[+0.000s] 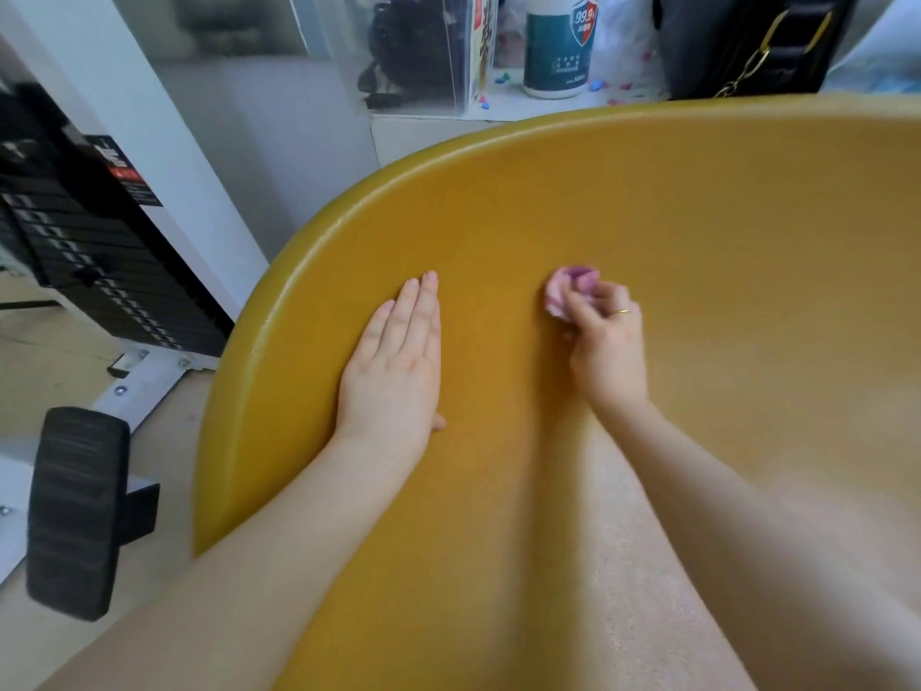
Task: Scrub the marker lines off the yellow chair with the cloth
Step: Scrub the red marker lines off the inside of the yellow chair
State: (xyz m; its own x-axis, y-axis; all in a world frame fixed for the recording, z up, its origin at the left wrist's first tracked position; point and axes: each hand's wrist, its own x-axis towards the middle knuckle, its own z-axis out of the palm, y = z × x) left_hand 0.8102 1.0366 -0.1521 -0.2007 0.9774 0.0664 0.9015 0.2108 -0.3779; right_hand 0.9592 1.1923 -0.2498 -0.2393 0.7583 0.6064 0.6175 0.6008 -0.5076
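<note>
The yellow chair (pixel 648 202) fills most of the view, its curved rim running along the left and top. My left hand (pixel 398 361) lies flat on the seat surface with straight fingers. To its right, my right hand (pixel 605 341) grips a small crumpled pink cloth (pixel 565 291) and presses it against the chair. A ring shows on one finger of that hand. No marker lines are visible on the yellow surface around the cloth; anything under the cloth is hidden.
Behind the chair stands a white and teal bottle (pixel 558 42), a clear box (pixel 423 47) and a dark bag with a gold chain (pixel 747 42). A black weight stack (pixel 89 261) and a black padded roller (pixel 75 511) stand at the left.
</note>
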